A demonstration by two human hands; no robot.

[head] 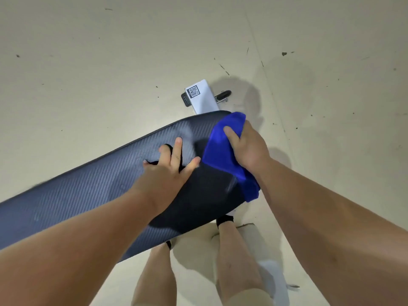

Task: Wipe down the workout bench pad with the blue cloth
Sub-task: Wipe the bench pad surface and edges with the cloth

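The long dark bench pad (72,195) with a woven texture runs from the lower left to the upper middle of the head view. My left hand (167,168) lies flat on the pad near its right end, fingers spread, holding nothing. My right hand (247,146) presses the blue cloth (223,151) against the pad's right end. The cloth drapes over the pad's edge and hangs down beside it. The palm covers part of the cloth.
The bench's white frame leg (202,97) with a QR sticker sticks out beyond the pad, with a small black wheel (224,94) beside it. My legs (234,261) stand under the pad's near edge. Beige scuffed floor (110,62) surrounds the bench.
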